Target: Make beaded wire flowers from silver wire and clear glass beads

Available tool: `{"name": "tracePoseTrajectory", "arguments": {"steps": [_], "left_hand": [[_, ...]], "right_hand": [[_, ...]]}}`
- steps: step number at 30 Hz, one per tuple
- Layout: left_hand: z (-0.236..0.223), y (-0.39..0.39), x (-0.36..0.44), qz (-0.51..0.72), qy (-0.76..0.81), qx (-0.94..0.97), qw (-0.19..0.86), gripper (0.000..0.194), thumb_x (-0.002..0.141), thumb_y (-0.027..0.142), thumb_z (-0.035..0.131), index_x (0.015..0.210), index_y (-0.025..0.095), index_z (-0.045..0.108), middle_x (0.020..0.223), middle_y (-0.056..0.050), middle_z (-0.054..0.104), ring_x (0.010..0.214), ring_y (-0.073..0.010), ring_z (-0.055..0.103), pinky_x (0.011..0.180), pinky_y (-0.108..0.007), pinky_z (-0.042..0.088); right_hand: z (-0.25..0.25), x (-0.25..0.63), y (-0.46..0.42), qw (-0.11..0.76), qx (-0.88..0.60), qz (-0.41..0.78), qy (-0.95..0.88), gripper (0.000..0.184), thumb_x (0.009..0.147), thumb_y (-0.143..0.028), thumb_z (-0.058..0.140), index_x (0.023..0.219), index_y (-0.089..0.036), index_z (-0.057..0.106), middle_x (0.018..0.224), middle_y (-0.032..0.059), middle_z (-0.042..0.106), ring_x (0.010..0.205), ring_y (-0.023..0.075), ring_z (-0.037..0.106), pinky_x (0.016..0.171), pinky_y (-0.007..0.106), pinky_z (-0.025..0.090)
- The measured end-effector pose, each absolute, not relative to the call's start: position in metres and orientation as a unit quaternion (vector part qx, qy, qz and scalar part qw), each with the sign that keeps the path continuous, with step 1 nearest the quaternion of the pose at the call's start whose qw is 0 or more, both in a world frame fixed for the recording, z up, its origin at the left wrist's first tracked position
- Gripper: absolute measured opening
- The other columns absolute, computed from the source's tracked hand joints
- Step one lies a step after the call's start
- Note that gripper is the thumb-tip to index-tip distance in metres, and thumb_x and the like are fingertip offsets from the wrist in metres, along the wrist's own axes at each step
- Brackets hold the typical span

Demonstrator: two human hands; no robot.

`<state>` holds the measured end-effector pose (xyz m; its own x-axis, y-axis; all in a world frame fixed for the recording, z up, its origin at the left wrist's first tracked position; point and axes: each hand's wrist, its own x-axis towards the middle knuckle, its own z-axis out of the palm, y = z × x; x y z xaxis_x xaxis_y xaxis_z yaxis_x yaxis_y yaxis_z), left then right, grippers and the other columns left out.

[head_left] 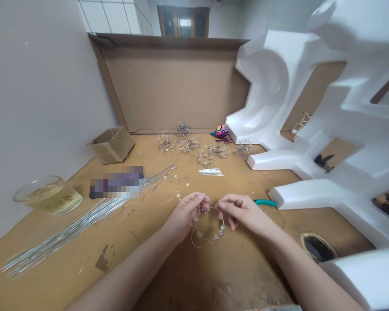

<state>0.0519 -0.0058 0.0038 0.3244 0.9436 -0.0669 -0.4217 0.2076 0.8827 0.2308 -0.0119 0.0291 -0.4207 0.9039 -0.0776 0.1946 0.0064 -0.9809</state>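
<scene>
bare forearms [123, 272] reach to the left hand [184, 216] and right hand [244, 211], close together, both pinching the top of a beaded wire ring [208, 233] below them; teal-handled pliers [265, 202] lie just beside the right hand on the tan surface [220, 276].

Pixelated patch [116, 182] hides item; wire ring [207, 238] partly behind L hand [183, 216] & R hand [244, 212]

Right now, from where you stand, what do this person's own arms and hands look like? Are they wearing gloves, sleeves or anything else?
The left hand and right hand are bare, with no gloves, and no rings or bracelets show. Both forearms are bare too, with no sleeve, watch, marking or cable visible in view.
</scene>
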Motion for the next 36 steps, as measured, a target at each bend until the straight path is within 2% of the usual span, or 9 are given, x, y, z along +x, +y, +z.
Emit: {"name": "tracePoseTrajectory", "arguments": {"steps": [5, 9, 14, 19, 22, 26, 29, 34, 36], "left_hand": [[0.004, -0.004, 0.049, 0.472, 0.276, 0.353, 0.759, 0.017, 0.076, 0.031, 0.061, 0.070, 0.015, 0.062, 0.062, 0.000, 0.056, 0.061, -0.0100, 0.054, 0.065, -0.023, 0.042], [0.005, -0.006, 0.047, 0.467, 0.240, 0.354, 0.774, 0.018, 0.077, 0.030, 0.059, 0.069, 0.015, 0.063, 0.060, 0.000, 0.055, 0.061, -0.0096, 0.053, 0.067, -0.023, 0.042], [0.006, -0.008, 0.047, 0.447, 0.215, 0.383, 0.779, 0.019, 0.079, 0.030, 0.057, 0.068, 0.015, 0.064, 0.059, -0.001, 0.056, 0.061, -0.0104, 0.054, 0.065, -0.023, 0.042], [0.014, -0.011, 0.045, 0.433, 0.192, 0.415, 0.777, 0.018, 0.076, 0.028, 0.060, 0.065, 0.013, 0.063, 0.058, -0.002, 0.057, 0.059, -0.0099, 0.054, 0.060, -0.021, 0.040], [0.020, -0.013, 0.043, 0.428, 0.189, 0.436, 0.769, 0.019, 0.072, 0.029, 0.063, 0.064, 0.012, 0.062, 0.057, -0.002, 0.057, 0.058, -0.0098, 0.054, 0.055, -0.019, 0.039], [0.023, -0.014, 0.043, 0.425, 0.199, 0.451, 0.759, 0.021, 0.071, 0.032, 0.064, 0.063, 0.012, 0.062, 0.058, -0.003, 0.058, 0.057, -0.0096, 0.054, 0.044, -0.017, 0.031], [0.022, -0.013, 0.043, 0.427, 0.210, 0.461, 0.749, 0.022, 0.072, 0.033, 0.062, 0.065, 0.013, 0.062, 0.058, -0.002, 0.058, 0.057, -0.0091, 0.054, 0.040, -0.016, 0.025], [0.013, -0.006, 0.044, 0.444, 0.279, 0.516, 0.677, 0.019, 0.076, 0.031, 0.059, 0.068, 0.015, 0.065, 0.061, -0.001, 0.060, 0.060, -0.0082, 0.053, 0.058, -0.018, 0.038], [0.010, -0.005, 0.044, 0.453, 0.301, 0.533, 0.648, 0.020, 0.077, 0.032, 0.058, 0.070, 0.016, 0.066, 0.061, 0.000, 0.060, 0.062, -0.0083, 0.053, 0.065, -0.019, 0.039]], "right_hand": [[0.033, 0.257, -0.014, 0.351, -0.544, 0.361, -0.672, 0.031, 0.082, -0.044, 0.044, 0.082, -0.017, 0.059, 0.079, 0.0065, 0.066, 0.057, 0.0139, 0.056, 0.055, 0.027, 0.043], [0.030, 0.285, -0.022, 0.184, -0.604, 0.094, -0.770, 0.035, 0.077, -0.035, 0.049, 0.104, -0.016, 0.061, 0.105, 0.0128, 0.062, 0.097, 0.0265, 0.054, 0.085, 0.038, 0.040], [0.028, 0.304, -0.027, -0.003, -0.560, 0.036, -0.827, 0.075, 0.062, -0.037, 0.059, 0.129, -0.010, 0.041, 0.130, 0.0177, 0.043, 0.116, 0.0316, 0.040, 0.095, 0.039, 0.033], [0.026, 0.305, -0.026, -0.082, -0.548, 0.013, -0.833, 0.084, 0.057, -0.035, 0.059, 0.133, -0.009, 0.035, 0.132, 0.0188, 0.039, 0.113, 0.0340, 0.040, 0.091, 0.040, 0.032], [0.025, 0.299, -0.025, -0.099, -0.555, -0.025, -0.825, 0.083, 0.056, -0.030, 0.058, 0.132, -0.008, 0.034, 0.124, 0.0197, 0.046, 0.104, 0.0334, 0.046, 0.084, 0.039, 0.034], [0.027, 0.289, -0.023, -0.106, -0.571, -0.079, -0.810, 0.051, 0.061, -0.023, 0.055, 0.110, -0.010, 0.052, 0.097, 0.0167, 0.058, 0.089, 0.0300, 0.051, 0.077, 0.036, 0.033], [0.037, 0.288, -0.021, -0.097, -0.585, -0.093, -0.800, 0.033, 0.069, -0.021, 0.049, 0.100, -0.012, 0.054, 0.090, 0.0148, 0.058, 0.084, 0.0271, 0.053, 0.071, 0.033, 0.033], [0.076, 0.297, -0.029, -0.065, -0.558, 0.069, -0.824, 0.012, 0.072, -0.022, 0.046, 0.083, -0.019, 0.051, 0.074, 0.0035, 0.057, 0.059, 0.0144, 0.051, 0.054, 0.024, 0.032], [0.093, 0.298, -0.036, -0.060, -0.526, 0.097, -0.843, 0.012, 0.068, -0.017, 0.048, 0.080, -0.020, 0.049, 0.064, -0.0001, 0.055, 0.054, 0.0127, 0.048, 0.052, 0.023, 0.030]]}}
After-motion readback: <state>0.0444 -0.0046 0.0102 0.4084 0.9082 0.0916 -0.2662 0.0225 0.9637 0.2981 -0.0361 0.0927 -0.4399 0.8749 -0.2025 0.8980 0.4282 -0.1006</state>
